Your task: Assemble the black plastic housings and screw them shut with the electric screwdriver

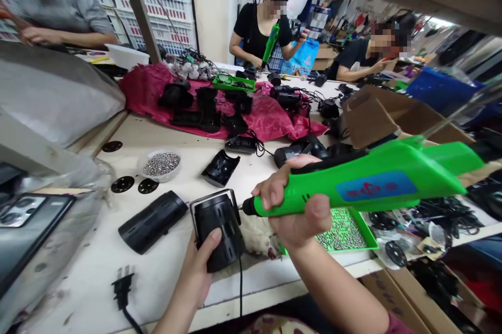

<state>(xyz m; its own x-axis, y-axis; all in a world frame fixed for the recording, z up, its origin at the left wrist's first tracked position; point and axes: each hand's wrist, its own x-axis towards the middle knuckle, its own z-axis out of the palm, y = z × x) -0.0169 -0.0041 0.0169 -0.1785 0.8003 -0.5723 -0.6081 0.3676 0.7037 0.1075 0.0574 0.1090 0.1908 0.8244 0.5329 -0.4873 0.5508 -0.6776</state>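
Note:
My left hand grips a black ribbed lamp housing with a metal bracket, held upright on the white table; its cord hangs over the front edge. A green electric screwdriver lies nearly level in my right hand, which is wrapped around its front end. Its black tip meets the housing's upper right side. Under my right hand sits a green tray of small screws.
A black cylindrical cover, black discs, a bowl of screws and a plug lie to the left. Black parts rest on a red cloth farther back. Cardboard boxes stand right. Three people work across the table.

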